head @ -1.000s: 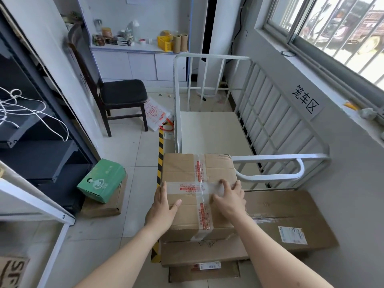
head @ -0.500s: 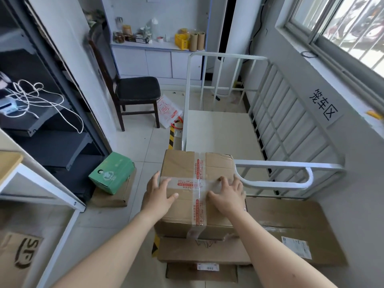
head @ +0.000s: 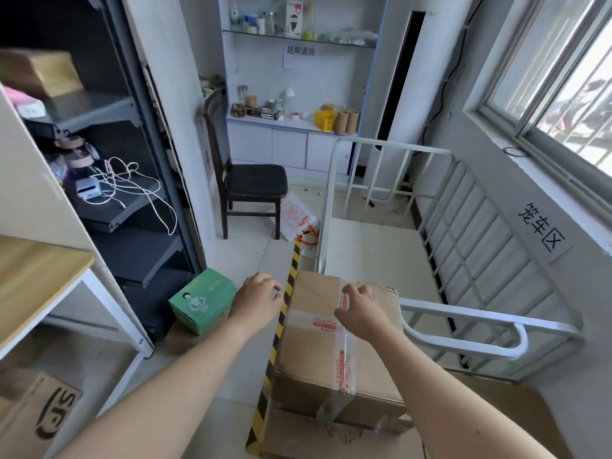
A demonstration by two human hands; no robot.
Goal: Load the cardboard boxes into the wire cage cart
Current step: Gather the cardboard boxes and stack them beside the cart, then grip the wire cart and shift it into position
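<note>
Taped cardboard box (head: 314,356) on box stack (head: 298,435), outside wire cage cart (head: 480,320), at its near-L corner.
R hand (head: 361,311) rests on box top, fingers bent, grasping nothing. L hand (head: 256,299) at box's L edge, fingers curled; we cannot tell if they grip. We note a green carton (head: 202,299) L of stack.

Bare left hand (head: 256,298), right hand (head: 361,309), bare forearms (head: 185,372)
</note>
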